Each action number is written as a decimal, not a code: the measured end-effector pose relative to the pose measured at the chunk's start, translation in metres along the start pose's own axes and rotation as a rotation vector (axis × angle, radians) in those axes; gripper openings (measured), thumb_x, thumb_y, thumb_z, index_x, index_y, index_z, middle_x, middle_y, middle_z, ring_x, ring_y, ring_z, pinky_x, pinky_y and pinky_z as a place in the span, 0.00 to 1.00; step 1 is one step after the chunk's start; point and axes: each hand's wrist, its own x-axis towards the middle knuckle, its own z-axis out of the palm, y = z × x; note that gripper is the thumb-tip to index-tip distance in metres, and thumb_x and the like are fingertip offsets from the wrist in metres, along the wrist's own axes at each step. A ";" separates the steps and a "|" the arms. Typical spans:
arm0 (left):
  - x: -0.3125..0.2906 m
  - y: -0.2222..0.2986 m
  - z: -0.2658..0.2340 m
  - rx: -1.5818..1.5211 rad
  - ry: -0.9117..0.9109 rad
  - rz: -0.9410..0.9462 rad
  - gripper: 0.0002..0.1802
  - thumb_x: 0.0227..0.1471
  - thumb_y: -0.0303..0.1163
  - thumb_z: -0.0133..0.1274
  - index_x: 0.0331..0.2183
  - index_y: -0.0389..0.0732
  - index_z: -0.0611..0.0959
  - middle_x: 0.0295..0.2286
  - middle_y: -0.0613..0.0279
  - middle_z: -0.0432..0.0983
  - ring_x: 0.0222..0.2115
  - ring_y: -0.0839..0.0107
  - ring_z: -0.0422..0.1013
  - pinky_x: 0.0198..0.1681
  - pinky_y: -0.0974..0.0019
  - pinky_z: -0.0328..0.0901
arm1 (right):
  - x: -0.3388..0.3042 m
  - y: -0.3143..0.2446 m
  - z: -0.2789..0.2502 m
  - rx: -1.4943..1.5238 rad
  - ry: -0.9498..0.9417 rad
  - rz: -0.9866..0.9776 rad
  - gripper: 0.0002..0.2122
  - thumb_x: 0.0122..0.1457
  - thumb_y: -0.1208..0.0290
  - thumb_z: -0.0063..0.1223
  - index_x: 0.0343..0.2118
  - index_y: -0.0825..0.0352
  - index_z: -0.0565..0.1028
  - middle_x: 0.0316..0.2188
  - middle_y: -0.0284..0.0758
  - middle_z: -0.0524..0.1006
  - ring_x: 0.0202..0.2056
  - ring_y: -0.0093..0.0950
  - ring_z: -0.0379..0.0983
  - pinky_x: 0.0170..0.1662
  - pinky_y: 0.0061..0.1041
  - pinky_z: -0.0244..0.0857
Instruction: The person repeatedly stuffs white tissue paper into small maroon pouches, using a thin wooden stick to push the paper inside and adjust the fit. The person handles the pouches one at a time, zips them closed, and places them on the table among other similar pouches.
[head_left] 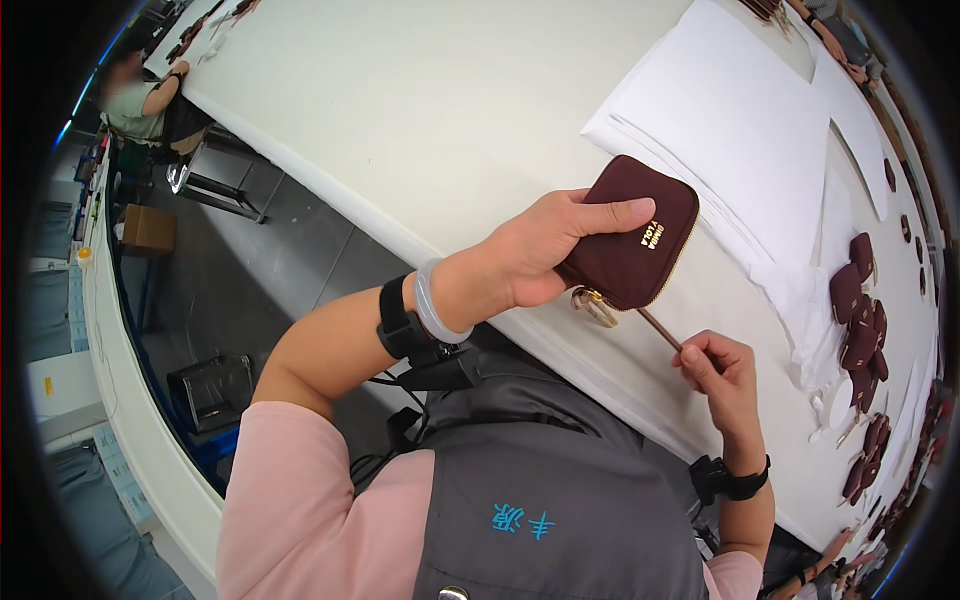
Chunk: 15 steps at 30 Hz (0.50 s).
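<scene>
My left hand (560, 235) grips a small burgundy zip purse (640, 225), thumb across its face and the other fingers behind it. The purse has rounded corners, gold lettering and a gold zip along its edge. By its lower left corner hangs gold-coloured metal hardware (596, 307), its exact shape hard to make out. Below the purse, my right hand (718, 375) pinches one end of a thin brown strip (660, 330). The strip runs straight up to the purse's lower edge; whether it is attached there or passes behind cannot be seen.
A long white-covered table (430, 110) lies before me. White sheets (730, 90) are stacked at the far right, with several burgundy purses (860, 335) piled along the right side. A person (145, 105) sits at the far left beside a metal-framed stool (220, 190).
</scene>
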 end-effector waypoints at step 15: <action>-0.006 -0.002 0.003 0.036 0.116 0.009 0.25 0.57 0.38 0.63 0.47 0.30 0.76 0.39 0.57 0.78 0.38 0.70 0.77 0.41 0.64 0.75 | -0.019 -0.073 -0.025 -1.132 0.354 -0.830 0.08 0.52 0.75 0.67 0.30 0.67 0.76 0.16 0.32 0.63 0.16 0.28 0.60 0.19 0.29 0.50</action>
